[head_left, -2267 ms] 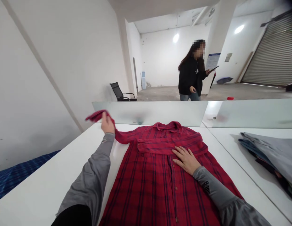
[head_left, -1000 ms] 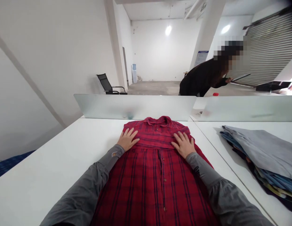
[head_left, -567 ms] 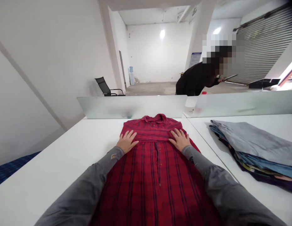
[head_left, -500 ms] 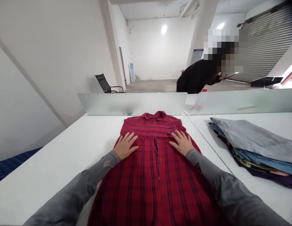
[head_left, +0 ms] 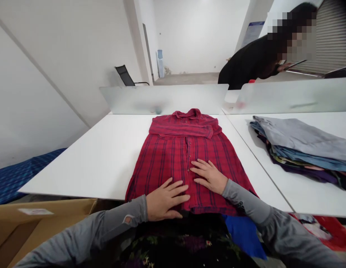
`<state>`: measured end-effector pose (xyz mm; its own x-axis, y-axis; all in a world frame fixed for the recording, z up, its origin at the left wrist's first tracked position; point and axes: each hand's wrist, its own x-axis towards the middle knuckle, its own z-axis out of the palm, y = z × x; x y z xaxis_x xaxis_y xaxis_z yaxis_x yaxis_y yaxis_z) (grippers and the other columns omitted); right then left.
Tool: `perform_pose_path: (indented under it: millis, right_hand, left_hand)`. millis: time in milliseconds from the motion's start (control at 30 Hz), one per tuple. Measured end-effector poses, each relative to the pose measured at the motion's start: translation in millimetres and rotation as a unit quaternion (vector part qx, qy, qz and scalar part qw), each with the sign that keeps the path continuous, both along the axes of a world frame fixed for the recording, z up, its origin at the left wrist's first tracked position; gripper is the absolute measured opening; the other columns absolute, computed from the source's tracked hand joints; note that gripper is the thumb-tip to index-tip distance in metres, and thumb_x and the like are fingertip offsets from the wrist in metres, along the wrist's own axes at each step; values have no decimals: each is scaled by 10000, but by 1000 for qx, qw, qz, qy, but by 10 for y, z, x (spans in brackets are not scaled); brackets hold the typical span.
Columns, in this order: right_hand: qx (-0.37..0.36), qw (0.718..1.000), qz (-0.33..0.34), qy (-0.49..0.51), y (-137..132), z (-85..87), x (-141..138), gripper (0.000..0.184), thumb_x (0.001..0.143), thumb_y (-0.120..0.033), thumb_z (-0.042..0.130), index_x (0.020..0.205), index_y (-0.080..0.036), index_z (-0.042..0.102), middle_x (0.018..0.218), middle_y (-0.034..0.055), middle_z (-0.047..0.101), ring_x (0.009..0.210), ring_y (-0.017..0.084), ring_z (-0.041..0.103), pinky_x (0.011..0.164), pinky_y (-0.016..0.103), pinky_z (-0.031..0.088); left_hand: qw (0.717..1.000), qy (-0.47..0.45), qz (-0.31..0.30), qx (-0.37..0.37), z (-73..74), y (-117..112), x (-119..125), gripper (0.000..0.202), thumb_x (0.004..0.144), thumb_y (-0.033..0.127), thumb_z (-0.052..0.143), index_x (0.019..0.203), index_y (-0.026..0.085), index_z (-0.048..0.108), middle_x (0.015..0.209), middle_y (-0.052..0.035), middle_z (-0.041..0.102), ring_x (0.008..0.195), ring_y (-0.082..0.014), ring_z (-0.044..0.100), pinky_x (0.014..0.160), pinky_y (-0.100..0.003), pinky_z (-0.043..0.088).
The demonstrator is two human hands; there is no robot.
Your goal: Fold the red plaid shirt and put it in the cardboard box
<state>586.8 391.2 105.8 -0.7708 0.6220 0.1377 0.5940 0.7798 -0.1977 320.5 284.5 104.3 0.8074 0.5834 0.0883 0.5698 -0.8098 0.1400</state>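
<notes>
White counter (head_left: 105,160) before us carries a red plaid shirt (head_left: 175,156), buttoned side up, sleeves folded across its chest. Our hands lie flat and open on its near hem, gripping nothing: left hand (head_left: 164,199) at the edge, right hand (head_left: 208,175) just beyond. A cardboard box (head_left: 35,219) sits lower left, contents unseen. Folded clothes (head_left: 301,149) stack to the right.

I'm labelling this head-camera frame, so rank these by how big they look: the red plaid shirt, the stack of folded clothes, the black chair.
1. Red plaid shirt, largest.
2. Stack of folded clothes, cut by the frame edge, so only roughly.
3. Black chair, smallest, but farthest away.
</notes>
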Motion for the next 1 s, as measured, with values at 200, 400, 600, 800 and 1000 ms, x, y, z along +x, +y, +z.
perform_pose_path:
  millis: [200,400,600,800,1000]
  right_hand:
    - [71,995,-32,59,-578,140,891,621,901,-471,533,1455,-234,384,1478,111,429,1378,271,364,1121,515,294]
    - [176,975,-110,-75,-990,-304,1197,722,830,-212,569,1500,-251,302,1534,90,344,1417,336,258,1108,590,235]
    - [157,987,-26,-24,-864,-397,1312,651,807,-116,469,1445,-231,410,1499,80,408,1412,294,283,1106,557,254]
    - [59,989,-57,123,-735,-374,1353,482,853,-182,401,1295,-262,577,1311,61,607,1292,242,486,1090,498,345]
    - [-17,977,-88,195,-779,-167,1406,415,883,-246,411,1244,-218,615,1228,75,657,1150,226,603,1010,384,479]
  left_hand:
    - [992,28,40,116,-86,-445,-325,701,899,489,536,1480,166,314,1514,-119,372,1428,-286,267,1175,-486,213]
    - [952,63,186,233,-491,-485,-653,535,923,117,386,1458,122,357,1485,-153,407,1397,-301,331,1108,-450,361]
    - [959,33,112,258,-558,-447,-758,427,882,82,431,1300,47,508,1351,-211,535,1402,-350,301,1108,-528,378]
    - [969,-40,83,230,-386,-431,-792,394,898,57,389,1265,84,531,1319,-165,571,1339,-275,420,1073,-447,451]
    - [927,-154,196,281,-179,-455,-708,273,925,95,364,1090,137,577,995,-112,674,954,-196,631,855,-353,547]
